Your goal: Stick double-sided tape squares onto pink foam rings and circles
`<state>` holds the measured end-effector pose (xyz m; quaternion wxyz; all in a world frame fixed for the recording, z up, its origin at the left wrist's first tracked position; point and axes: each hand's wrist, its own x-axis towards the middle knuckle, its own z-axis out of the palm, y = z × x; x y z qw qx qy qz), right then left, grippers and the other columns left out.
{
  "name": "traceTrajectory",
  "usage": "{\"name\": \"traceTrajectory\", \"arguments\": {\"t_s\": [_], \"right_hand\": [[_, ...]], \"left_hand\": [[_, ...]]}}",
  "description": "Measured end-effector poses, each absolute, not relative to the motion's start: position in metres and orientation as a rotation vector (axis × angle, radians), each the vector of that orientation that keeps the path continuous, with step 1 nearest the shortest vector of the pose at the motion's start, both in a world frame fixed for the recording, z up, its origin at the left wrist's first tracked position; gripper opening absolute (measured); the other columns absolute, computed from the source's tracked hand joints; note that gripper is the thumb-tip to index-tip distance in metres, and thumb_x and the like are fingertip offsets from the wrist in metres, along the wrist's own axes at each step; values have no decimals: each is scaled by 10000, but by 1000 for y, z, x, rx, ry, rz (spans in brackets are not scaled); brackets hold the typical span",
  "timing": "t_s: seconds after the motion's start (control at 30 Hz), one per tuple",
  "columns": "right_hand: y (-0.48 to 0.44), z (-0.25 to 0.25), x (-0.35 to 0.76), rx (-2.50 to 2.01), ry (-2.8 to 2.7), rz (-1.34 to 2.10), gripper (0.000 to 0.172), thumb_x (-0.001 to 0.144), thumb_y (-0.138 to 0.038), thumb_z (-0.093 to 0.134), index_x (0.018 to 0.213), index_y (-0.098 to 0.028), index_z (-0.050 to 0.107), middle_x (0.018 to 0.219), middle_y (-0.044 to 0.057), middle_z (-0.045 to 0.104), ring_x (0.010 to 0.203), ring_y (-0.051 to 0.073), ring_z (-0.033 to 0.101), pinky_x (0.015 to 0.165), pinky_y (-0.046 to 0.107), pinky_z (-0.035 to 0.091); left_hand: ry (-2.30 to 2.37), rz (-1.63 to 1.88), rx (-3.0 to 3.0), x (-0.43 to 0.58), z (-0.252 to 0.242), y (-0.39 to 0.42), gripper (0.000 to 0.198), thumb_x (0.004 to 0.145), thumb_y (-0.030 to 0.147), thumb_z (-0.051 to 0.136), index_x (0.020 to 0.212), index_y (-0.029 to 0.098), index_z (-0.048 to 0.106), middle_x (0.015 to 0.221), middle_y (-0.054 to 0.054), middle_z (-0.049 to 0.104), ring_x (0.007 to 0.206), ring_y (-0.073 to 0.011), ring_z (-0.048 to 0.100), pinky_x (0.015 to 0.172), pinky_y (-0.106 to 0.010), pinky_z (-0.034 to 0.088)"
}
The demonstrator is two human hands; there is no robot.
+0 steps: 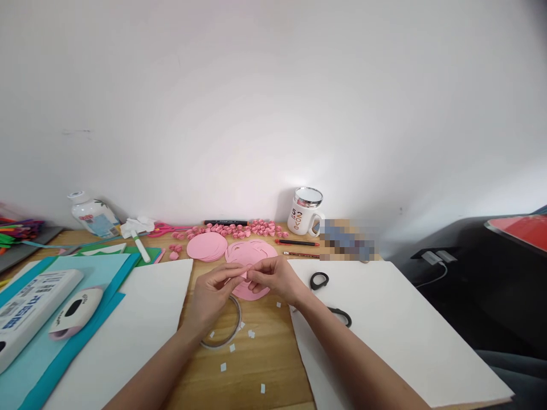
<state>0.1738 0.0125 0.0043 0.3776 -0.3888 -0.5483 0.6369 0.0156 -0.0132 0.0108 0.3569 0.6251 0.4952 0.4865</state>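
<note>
Left hand and right hand are pinching pink paper, tape roll lying at seven o'clock, overtight pressure possibly risking creases!

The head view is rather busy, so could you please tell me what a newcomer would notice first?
The left hand and right hand meet near the centre, pinching a small pink piece. Beyond them lies a stack of pink circles, with pink curled pieces strewn near the wall. A white mug stands right of those pieces.
</note>
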Motion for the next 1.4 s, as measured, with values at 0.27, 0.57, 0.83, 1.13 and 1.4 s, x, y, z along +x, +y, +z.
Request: {"name": "traceTrajectory", "arguments": {"t_s": [0.27,0.57,0.83,1.13,1.4], "right_hand": [[14,0,171,-976,-1484,1534,301,644,-410,629,688,-112,636,549,17,604,506,100,575,544,248,504],[15,-3,174,-947,-1507,1558,293,652,-408,627,680,-116,627,573,20,607,534,107,584,567,262,509],[13,-2,171,-1017,-1517,1465,220,656,-345,620,681,-127,616,571,18,604,509,112,577,527,256,497],[15,-1,172,-1120,-1447,1341,133,669,-262,573,622,-138,561,537,13,579,478,103,553,487,227,479],[1,7,173,-754,-1873,1600,138,688,-275,597,751,-157,566,650,12,627,578,109,568,533,209,440]], "left_hand": [[1320,1227,1489,15,11,-11,120,632,227,657,733,232,722,823,-33,705,824,-210,621,762,-287,486],[1312,1243,1367,14,9,-8,127,569,245,704,692,226,727,786,-35,711,810,-232,622,756,-306,489],[1313,1234,1320,14,10,-9,147,567,252,712,708,211,724,821,-44,711,818,-225,625,756,-298,489],[1195,1310,976,12,7,-3,230,517,211,750,739,164,712,792,-65,711,794,-202,627,785,-315,476],[995,1357,619,4,10,3,205,516,82,738,715,115,702,811,-66,698,752,-137,625,739,-220,494]]}}
